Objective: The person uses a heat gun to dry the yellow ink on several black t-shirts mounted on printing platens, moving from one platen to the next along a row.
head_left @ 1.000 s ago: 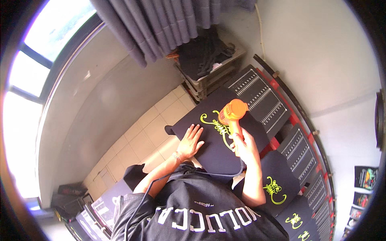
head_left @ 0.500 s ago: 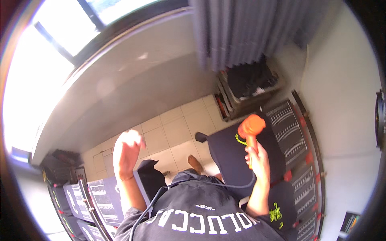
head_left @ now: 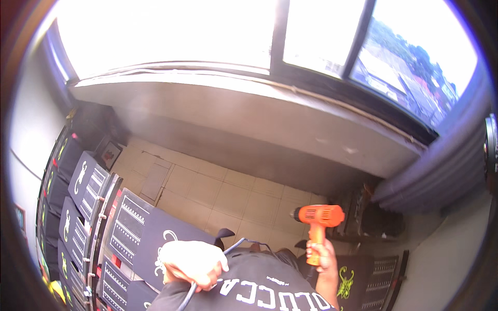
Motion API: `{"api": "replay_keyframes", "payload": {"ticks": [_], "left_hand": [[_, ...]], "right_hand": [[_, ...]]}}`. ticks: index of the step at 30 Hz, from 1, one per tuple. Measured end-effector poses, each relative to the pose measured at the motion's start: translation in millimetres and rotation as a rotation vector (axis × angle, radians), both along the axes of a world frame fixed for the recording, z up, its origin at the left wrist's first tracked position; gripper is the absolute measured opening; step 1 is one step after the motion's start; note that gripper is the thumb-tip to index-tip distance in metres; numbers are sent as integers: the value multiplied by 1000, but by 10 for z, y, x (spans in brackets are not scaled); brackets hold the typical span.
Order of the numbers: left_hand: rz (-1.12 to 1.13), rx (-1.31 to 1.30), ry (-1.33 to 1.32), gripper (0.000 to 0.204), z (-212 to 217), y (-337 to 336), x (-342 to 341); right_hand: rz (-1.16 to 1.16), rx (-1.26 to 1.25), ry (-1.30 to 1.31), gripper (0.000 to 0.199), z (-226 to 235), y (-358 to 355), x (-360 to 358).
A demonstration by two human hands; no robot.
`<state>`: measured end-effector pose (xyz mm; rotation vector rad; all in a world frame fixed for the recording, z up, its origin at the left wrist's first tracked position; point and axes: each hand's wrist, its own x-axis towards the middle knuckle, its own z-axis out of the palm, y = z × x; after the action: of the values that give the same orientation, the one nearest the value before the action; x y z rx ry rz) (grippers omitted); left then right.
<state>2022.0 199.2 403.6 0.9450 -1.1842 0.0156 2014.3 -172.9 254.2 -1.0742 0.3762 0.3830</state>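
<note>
right hand [head_left: 322, 255] gripped orange drill [head_left: 317, 220] upright over tile floor [head_left: 228, 194]; left hand [head_left: 193, 263] closed around its black cord [head_left: 236, 243] near dark printed panels [head_left: 129, 228]. no drilling underway.

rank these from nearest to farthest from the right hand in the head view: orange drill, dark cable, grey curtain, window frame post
1. orange drill: gripped in the right hand
2. dark cable: just left, running to the left hand
3. grey curtain: upper right
4. window frame post: top centre

1 orange drill [head_left: 317, 216], 2 hands.
</note>
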Motion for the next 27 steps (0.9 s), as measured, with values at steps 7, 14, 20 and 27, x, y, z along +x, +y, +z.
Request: {"api": "replay_keyframes", "payload": {"ticks": [7,14,20,27], "left_hand": [[819,312,971,18,-722,160,366],[1190,-56,930,63,-1498,191,987],[1567,-479,997,40,-1616,839,1452],[1727,-528,938,36,-1706,1992,1933]], "right_hand": [[663,-237,-302,37,431,1460,1405],[1262,-387,-1029,70,600,2772,2452],[1250,-371,-1156,64,417,3183,3228],[1312,-667,-669,59,-1225,3146,3747]]}}
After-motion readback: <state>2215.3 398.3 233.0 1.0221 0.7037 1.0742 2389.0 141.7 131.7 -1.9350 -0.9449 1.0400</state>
